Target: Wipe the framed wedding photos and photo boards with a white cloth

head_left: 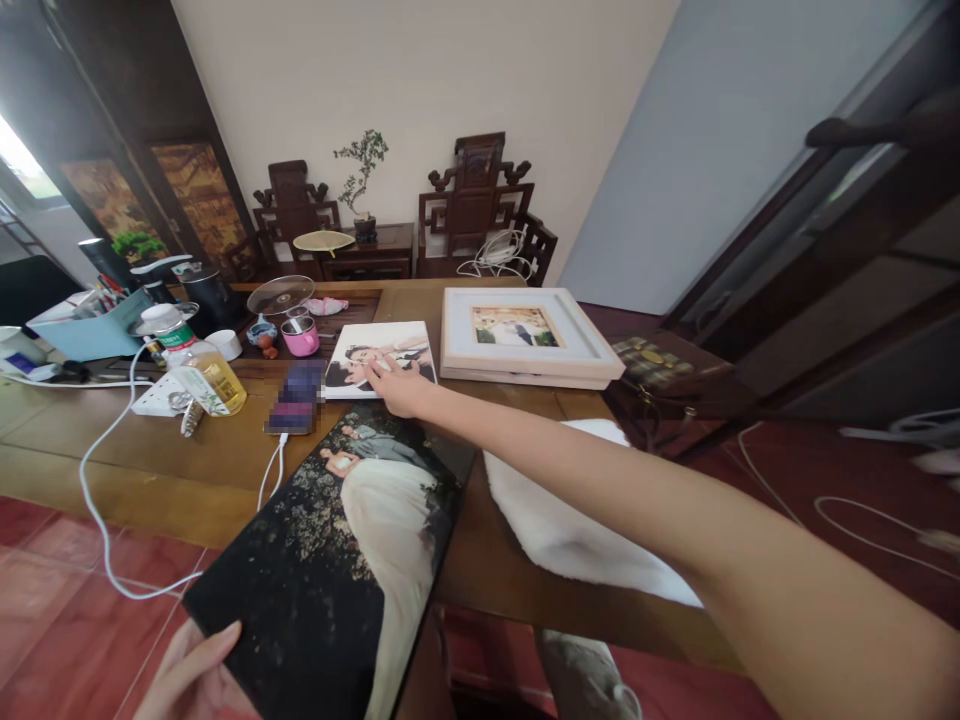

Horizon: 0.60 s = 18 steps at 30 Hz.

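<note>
My left hand (199, 672) grips the lower left corner of a large dark wedding photo album (300, 590), its thumb on the cover. The album is tilted over the table's near edge, showing a couple and a long white gown. My right hand (401, 388) reaches across with fingers spread, resting on a smaller white photo album (417, 345) that lies flat on the table. To the right of that is a pale box (585, 330) with a framed picture in its lid. A white fluffy cloth (555, 515) lies below my right forearm.
A phone (295, 398) on a white cable lies left of the albums. Farther left are a bottle of yellow liquid (206, 375), a power strip (159, 397), a pink cup (300, 338) and a blue organizer (97, 335). A plaid bag (651, 362) sits beyond the table's right end.
</note>
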{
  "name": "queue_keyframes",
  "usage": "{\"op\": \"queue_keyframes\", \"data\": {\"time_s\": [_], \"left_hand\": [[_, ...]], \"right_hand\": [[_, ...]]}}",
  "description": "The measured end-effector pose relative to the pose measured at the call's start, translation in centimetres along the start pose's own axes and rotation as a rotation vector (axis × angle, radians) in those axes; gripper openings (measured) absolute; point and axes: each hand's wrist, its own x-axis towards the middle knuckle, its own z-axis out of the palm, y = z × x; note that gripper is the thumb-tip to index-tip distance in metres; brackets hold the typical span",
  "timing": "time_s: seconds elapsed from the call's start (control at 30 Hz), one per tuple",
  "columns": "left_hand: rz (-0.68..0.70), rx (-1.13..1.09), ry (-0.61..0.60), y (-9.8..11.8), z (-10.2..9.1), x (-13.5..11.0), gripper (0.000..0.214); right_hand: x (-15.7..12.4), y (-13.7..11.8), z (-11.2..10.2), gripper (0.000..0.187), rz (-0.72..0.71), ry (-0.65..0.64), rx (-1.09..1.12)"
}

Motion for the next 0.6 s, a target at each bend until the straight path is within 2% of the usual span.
{"op": "queue_keyframes", "data": {"time_s": [0.1,0.2,0.27,0.4,0.5,0.6], "left_hand": [[-0.015,0.081,-0.016,0.6,-1.9,1.5,0.077],[-0.004,0.171,-0.036,1.5,-2.4,2.0,0.063],[0.031,0.223,-0.053,2.5,-1.7,1.9,0.061],[0.177,0.405,0.065,4.9,0.5,1.5,0.067],[0.258,0.594,-0.029,6.6,1.4,1.9,0.082],[0.210,0.737,-0.102,8.1,1.4,3.0,0.084]], "right_hand": [[0.5,0.4,-0.8,0.038,0.034,-0.044,0.030],[1.0,0.8,-1.5,0.037,0.069,-0.088,0.066],[1.3,0.9,-2.1,0.037,0.076,-0.109,0.091],[1.3,1.0,-3.5,0.037,0.049,-0.120,0.132],[0.2,1.3,-4.7,0.036,0.006,-0.109,0.164],[-2.8,1.9,-6.0,0.035,-0.033,-0.083,0.199]]}}
